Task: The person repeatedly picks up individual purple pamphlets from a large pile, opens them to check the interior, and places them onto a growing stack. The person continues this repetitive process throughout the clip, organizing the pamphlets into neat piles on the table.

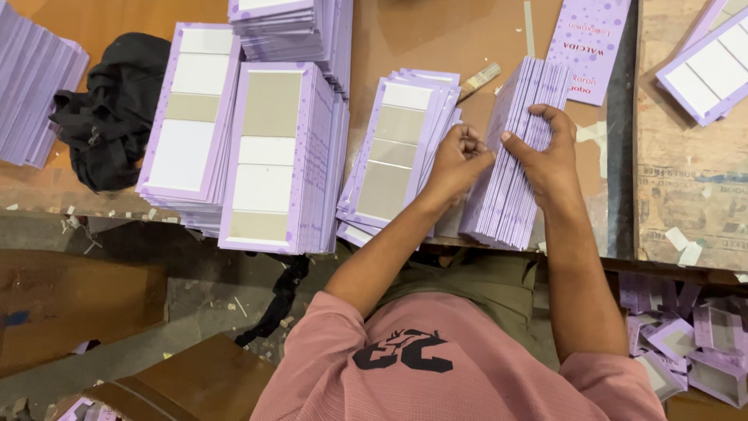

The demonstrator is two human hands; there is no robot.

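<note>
Both hands grip an upright stack of lilac card sleeves on the counter.

Right hand [550,152] curls over the stack [514,156]; left hand [458,160], fisted, pinches its near edge. Fanned sleeves [397,148] lie just left on the brown counter [436,39].

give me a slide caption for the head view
Both hands, left hand and right hand, grip an upright stack of purple cards on a brown table.

Print-finishing workshop: stacked lilac card sleeves [273,156], worn brown worktable [436,39], offcuts [686,343] underfoot.
</note>
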